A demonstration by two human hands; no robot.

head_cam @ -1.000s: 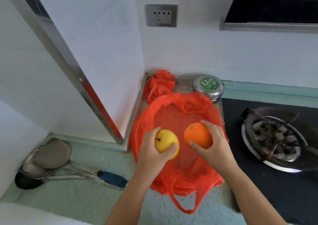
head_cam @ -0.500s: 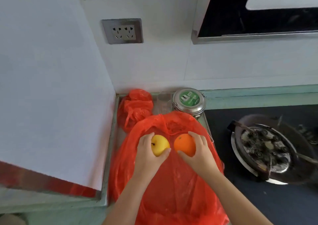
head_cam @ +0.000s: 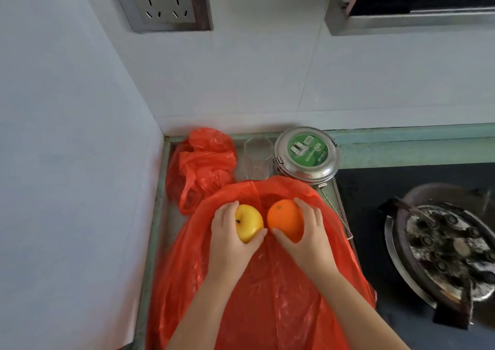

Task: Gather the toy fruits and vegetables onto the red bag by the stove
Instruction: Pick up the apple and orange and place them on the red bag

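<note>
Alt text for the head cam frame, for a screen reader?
Over a red bag spread beside the stove, the left hand grips a yellow apple and the right hand an orange. Behind the bag: a crumpled second bag, a glass and a metal tin.

We see the left hand (head_cam: 229, 238) gripping a yellow apple (head_cam: 249, 226) and the right hand (head_cam: 308, 236) gripping an orange (head_cam: 285, 223) over the red bag (head_cam: 267, 296), a steel tin (head_cam: 306, 154), a glass (head_cam: 256, 159) and a bunched red bag (head_cam: 201, 162) behind it, the stove (head_cam: 401, 242) beside it.
</note>
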